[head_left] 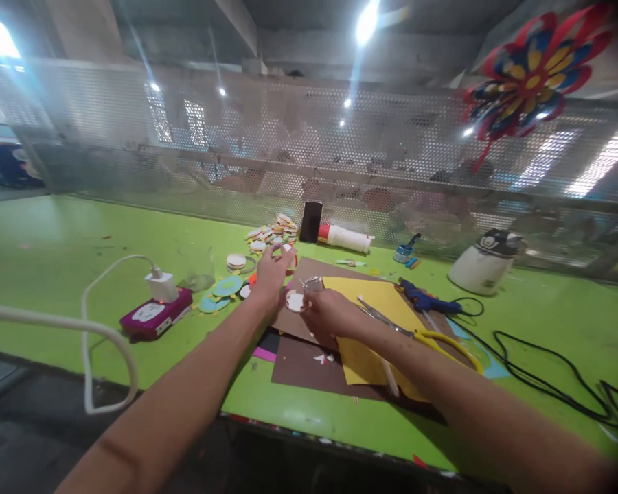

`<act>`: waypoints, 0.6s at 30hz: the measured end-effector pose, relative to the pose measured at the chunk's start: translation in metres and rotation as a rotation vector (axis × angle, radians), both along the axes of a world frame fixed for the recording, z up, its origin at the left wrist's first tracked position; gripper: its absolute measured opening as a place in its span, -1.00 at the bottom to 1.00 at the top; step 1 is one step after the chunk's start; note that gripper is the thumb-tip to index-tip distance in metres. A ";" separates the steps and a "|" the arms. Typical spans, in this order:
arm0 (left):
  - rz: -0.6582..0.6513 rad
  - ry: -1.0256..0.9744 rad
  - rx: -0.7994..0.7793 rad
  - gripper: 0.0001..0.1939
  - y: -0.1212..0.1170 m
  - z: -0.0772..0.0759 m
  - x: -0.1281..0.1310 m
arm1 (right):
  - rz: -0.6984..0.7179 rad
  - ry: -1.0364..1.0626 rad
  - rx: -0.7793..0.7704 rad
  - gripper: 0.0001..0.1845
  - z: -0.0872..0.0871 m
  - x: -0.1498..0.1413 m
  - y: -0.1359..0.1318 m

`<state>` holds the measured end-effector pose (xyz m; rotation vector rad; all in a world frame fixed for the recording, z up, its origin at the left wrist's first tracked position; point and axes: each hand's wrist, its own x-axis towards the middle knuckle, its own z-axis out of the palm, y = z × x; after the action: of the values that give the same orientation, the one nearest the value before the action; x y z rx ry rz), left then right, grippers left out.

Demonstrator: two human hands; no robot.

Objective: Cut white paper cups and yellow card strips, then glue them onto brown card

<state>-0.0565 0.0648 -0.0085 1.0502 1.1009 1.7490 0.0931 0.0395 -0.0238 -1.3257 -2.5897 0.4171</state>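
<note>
Near the pile of small round paper pieces [281, 228], my left hand [274, 269] is closed with curled fingers around a small white and red piece [292, 261], partly hidden by the fingers. My right hand [327, 314] pinches the right edge of a white paper disc [294, 300] just over the brown sheet [303, 374]. A silvery item [313, 283] lies just behind the right hand; its kind is unclear. Under my right forearm are a yellow sheet [358, 367] and scissors [432, 337] with yellow handles.
Light-blue paper rings [219, 302] and a clear cup [198, 267] lie left, beside a purple power block [157, 314] with a white cable. A phone [311, 221] stands behind. On the right are a blue glue gun [430, 300], its black cord [540, 384] and a white-black container [487, 264].
</note>
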 end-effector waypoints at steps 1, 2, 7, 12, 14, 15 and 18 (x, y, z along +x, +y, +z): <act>-0.001 -0.004 0.000 -0.67 0.000 0.000 0.001 | -0.004 0.039 -0.037 -0.71 -0.001 0.002 0.003; -0.001 -0.007 0.002 -0.67 0.000 0.001 0.001 | -0.003 0.085 -0.079 -0.72 0.000 0.005 0.005; -0.008 -0.018 0.026 -0.71 -0.002 0.008 -0.001 | 0.058 0.395 -0.357 -0.73 0.011 0.029 0.005; -0.031 -0.018 0.044 -0.72 -0.007 0.010 -0.001 | 0.136 0.670 -0.531 -0.70 0.019 0.053 -0.006; -0.038 -0.014 0.047 -0.71 -0.009 0.009 0.002 | 0.137 0.713 -0.550 -0.70 0.018 0.057 -0.008; -0.039 -0.013 0.046 -0.70 -0.009 0.008 0.003 | 0.128 0.716 -0.550 -0.70 0.017 0.058 -0.009; -0.015 -0.003 0.033 -0.67 -0.010 0.008 0.005 | 0.061 0.661 -0.506 -0.70 0.011 0.054 -0.006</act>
<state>-0.0519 0.0550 -0.0004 1.0726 1.0631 1.7620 0.1476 0.0333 -0.0124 -0.9857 -2.0256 1.3321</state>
